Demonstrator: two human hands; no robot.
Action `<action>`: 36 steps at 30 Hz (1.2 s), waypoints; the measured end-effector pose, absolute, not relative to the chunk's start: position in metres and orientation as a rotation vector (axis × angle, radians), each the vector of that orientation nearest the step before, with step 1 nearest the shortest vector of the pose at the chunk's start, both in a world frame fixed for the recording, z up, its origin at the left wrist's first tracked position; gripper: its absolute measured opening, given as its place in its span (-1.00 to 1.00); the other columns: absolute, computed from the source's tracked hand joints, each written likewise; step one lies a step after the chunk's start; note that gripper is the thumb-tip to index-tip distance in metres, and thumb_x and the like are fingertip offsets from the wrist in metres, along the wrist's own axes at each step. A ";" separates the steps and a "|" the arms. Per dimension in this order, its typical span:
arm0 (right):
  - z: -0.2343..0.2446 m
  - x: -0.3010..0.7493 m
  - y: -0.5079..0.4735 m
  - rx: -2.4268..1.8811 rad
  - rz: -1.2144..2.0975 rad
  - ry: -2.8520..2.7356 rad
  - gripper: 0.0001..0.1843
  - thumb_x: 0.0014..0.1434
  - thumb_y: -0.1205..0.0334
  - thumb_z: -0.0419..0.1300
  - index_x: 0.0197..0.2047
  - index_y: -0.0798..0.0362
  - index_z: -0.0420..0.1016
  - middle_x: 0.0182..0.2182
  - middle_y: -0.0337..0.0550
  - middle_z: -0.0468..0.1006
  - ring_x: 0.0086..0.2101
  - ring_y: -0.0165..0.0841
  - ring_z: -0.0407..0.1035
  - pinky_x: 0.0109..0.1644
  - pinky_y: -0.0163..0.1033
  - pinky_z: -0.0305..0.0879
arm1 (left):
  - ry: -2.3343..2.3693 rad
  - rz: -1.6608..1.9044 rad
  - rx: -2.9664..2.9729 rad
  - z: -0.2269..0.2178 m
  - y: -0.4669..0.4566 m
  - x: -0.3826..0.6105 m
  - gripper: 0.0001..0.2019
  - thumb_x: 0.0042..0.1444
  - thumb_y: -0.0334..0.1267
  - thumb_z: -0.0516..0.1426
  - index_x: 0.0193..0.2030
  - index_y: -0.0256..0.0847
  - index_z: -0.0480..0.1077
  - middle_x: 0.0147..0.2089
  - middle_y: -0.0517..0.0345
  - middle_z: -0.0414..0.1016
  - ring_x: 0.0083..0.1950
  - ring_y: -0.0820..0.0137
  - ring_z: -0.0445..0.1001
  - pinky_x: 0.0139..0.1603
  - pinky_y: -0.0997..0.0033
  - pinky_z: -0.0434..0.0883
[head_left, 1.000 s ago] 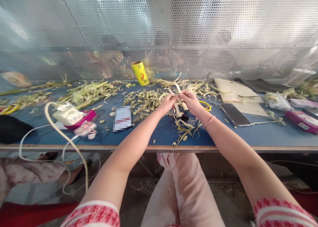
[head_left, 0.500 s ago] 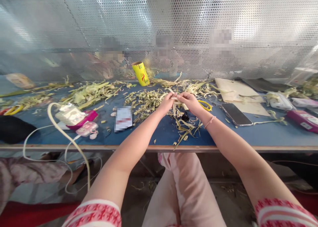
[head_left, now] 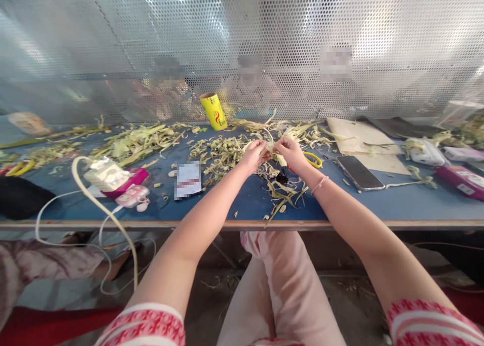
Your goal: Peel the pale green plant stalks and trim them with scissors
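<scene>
Above the middle of the blue table, my left hand [head_left: 254, 157] is closed, fingers pinching a pale dried plant strip [head_left: 269, 145]. My right hand [head_left: 290, 152] pinches the same strip from the other side, thumb and fingertips together. The two hands are close together, slightly apart. Under and around them lie shredded, dried leaf pieces [head_left: 225, 153], with looser strips [head_left: 283, 199] nearer the table's front edge. A small black clump [head_left: 282, 177] sits just below the hands. Beside my right wrist shows a yellow loop [head_left: 313, 160], like a scissors handle, partly hidden.
A yellow cardboard tube [head_left: 214, 112] stands tilted near the perforated metal screen [head_left: 287, 33]. To the right lie a phone [head_left: 360, 172] and cardboard [head_left: 348, 136]. On the left are a small packet [head_left: 188, 180], a power strip [head_left: 117, 179] with a looping cable, and a leaf pile [head_left: 143, 141].
My hands have drawn slightly apart, the left shifting a little left and the right a little right. The pale strip between them has changed position.
</scene>
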State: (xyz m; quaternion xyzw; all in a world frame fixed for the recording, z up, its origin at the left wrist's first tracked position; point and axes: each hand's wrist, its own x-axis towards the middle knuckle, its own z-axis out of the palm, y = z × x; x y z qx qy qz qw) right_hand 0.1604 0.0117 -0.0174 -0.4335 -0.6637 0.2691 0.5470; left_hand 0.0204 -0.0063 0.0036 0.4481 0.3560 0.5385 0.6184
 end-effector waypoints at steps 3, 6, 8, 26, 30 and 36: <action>-0.016 0.160 0.011 -1.024 0.679 -1.543 -0.85 -0.03 0.19 0.10 -0.55 0.03 0.24 -0.61 -0.33 0.26 -0.50 -0.46 0.15 -0.36 -0.29 0.10 | 0.802 1.243 1.004 0.003 -0.005 0.020 -0.86 0.23 -0.39 0.01 -0.37 -0.26 0.24 -0.57 0.29 0.33 -0.59 0.59 0.31 -0.48 0.58 0.35; -0.016 0.159 0.010 -1.032 0.687 -1.517 -0.88 -0.06 0.23 0.10 -0.56 0.03 0.24 -0.60 -0.33 0.28 -0.50 -0.46 0.16 -0.36 -0.29 0.10 | 0.771 1.224 1.007 0.001 -0.002 0.018 -0.87 0.21 -0.41 0.01 -0.37 -0.26 0.26 -0.57 0.28 0.34 -0.57 0.58 0.34 -0.45 0.57 0.38; -0.015 0.159 0.010 -1.040 0.681 -1.512 -0.89 -0.07 0.24 0.09 -0.56 0.04 0.24 -0.60 -0.34 0.28 -0.50 -0.46 0.16 -0.36 -0.29 0.10 | 0.747 1.217 1.004 0.000 -0.001 0.017 -0.88 0.20 -0.42 0.01 -0.37 -0.26 0.27 -0.57 0.27 0.36 -0.58 0.57 0.35 -0.45 0.57 0.39; -0.017 0.161 0.011 -0.991 0.724 -1.540 -0.66 -0.05 -0.01 0.26 -0.52 0.04 0.25 -0.62 -0.35 0.25 -0.53 -0.50 0.12 -0.44 -0.32 0.06 | 0.704 1.137 0.973 -0.001 -0.001 0.016 -0.89 0.11 -0.53 0.04 -0.35 -0.31 0.34 -0.56 0.23 0.43 -0.57 0.56 0.41 -0.43 0.53 0.43; -0.016 0.159 0.007 -0.998 0.779 -1.473 -0.62 -0.09 -0.04 0.30 -0.45 0.03 0.24 -0.56 -0.35 0.31 -0.49 -0.49 0.21 -0.42 -0.34 0.16 | 0.707 1.109 1.038 0.000 -0.005 0.018 -0.89 0.09 -0.54 0.07 -0.40 -0.32 0.32 -0.58 0.26 0.39 -0.59 0.58 0.39 -0.42 0.53 0.42; -0.010 0.156 -0.002 -1.115 1.020 -1.385 -0.58 0.07 -0.21 0.13 -0.37 -0.01 0.20 -0.54 -0.34 0.31 -0.53 -0.49 0.25 -0.51 -0.36 0.20 | 0.800 1.115 1.147 -0.001 -0.007 0.019 -0.80 -0.03 -0.43 0.25 -0.42 -0.27 0.26 -0.57 0.30 0.40 -0.58 0.59 0.39 -0.44 0.56 0.40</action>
